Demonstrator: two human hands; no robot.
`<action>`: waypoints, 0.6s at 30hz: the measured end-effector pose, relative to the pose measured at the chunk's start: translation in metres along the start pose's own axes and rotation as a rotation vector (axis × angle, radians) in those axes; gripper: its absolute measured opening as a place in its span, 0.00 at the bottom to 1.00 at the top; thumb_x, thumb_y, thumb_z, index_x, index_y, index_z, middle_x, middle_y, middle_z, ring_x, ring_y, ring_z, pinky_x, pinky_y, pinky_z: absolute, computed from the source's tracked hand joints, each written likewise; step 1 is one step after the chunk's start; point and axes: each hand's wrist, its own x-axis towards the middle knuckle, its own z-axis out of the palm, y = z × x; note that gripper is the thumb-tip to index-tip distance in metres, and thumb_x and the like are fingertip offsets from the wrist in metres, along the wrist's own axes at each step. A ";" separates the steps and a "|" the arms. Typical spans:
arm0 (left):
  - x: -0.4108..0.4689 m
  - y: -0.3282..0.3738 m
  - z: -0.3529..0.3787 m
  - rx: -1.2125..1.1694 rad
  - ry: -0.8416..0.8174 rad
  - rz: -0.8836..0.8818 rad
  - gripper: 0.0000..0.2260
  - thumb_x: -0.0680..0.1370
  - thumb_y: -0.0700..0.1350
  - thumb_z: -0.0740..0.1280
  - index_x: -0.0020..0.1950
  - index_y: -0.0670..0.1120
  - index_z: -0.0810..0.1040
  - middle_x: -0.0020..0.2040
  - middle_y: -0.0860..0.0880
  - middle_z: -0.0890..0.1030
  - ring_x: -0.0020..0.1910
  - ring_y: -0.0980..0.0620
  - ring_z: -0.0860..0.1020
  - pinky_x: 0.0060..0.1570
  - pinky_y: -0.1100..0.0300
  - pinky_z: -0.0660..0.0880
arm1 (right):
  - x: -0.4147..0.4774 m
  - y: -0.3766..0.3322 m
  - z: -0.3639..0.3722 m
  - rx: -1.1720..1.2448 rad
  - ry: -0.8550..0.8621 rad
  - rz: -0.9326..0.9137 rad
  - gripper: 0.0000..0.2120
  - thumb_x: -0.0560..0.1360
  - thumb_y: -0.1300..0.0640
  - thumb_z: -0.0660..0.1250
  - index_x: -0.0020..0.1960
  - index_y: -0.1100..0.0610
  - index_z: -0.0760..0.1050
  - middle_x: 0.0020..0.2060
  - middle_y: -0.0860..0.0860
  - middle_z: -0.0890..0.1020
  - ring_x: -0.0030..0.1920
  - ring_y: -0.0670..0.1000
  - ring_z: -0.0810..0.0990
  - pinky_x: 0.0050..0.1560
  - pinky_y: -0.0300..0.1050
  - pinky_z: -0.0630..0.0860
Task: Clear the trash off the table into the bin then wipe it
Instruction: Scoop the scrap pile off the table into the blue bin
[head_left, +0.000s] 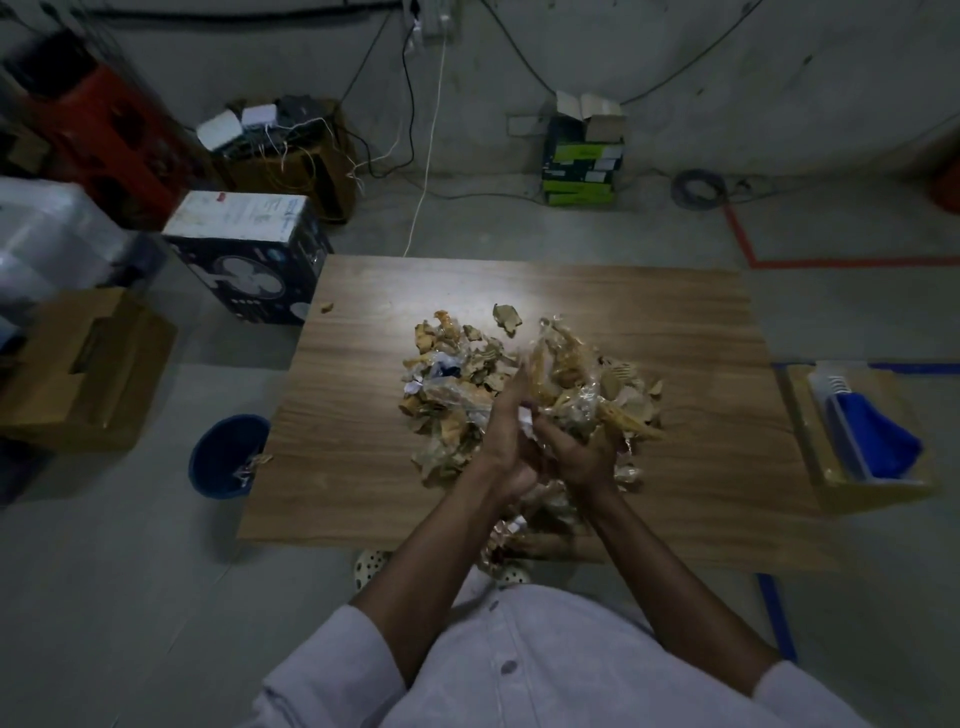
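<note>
A heap of trash (467, 358), torn brown cardboard, crumpled clear plastic and scraps of white paper, lies in the middle of the wooden table (363, 467). Above its near right part my left hand (506, 441) and right hand (582, 452) come together around a lifted bundle of plastic and cardboard (576, 379). The left hand's fingers press flat against the bundle's left side. The right hand's fingers curl under it from the right. One small scrap (326, 307) sits alone near the table's far left corner. The blue bin (218, 457) stands on the floor by the table's left edge with some trash inside.
To the right of the table a cardboard box (831, 483) holds a blue cloth (883, 441) and a white tray. On the floor to the left stand a fan carton (249, 254) and a brown box (78, 364). Cables run along the far wall.
</note>
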 end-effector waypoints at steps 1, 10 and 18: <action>-0.001 0.001 0.000 0.030 0.009 -0.005 0.21 0.80 0.60 0.64 0.52 0.46 0.88 0.54 0.43 0.86 0.54 0.43 0.84 0.61 0.47 0.77 | -0.003 -0.004 0.003 -0.028 0.000 -0.019 0.12 0.74 0.70 0.74 0.51 0.56 0.82 0.41 0.43 0.87 0.44 0.42 0.87 0.45 0.42 0.83; 0.010 0.015 -0.022 0.103 -0.030 -0.011 0.20 0.65 0.47 0.82 0.54 0.43 0.83 0.54 0.42 0.82 0.50 0.43 0.81 0.52 0.50 0.78 | -0.007 -0.020 0.006 -0.238 -0.379 0.102 0.09 0.82 0.57 0.66 0.51 0.44 0.81 0.46 0.39 0.86 0.47 0.34 0.83 0.48 0.33 0.77; 0.017 0.022 -0.028 -0.041 0.212 0.065 0.19 0.65 0.46 0.79 0.52 0.40 0.83 0.46 0.43 0.84 0.41 0.45 0.84 0.37 0.54 0.82 | -0.007 -0.022 0.016 -0.126 -0.400 0.061 0.16 0.79 0.59 0.71 0.66 0.57 0.77 0.59 0.53 0.84 0.59 0.47 0.83 0.63 0.51 0.78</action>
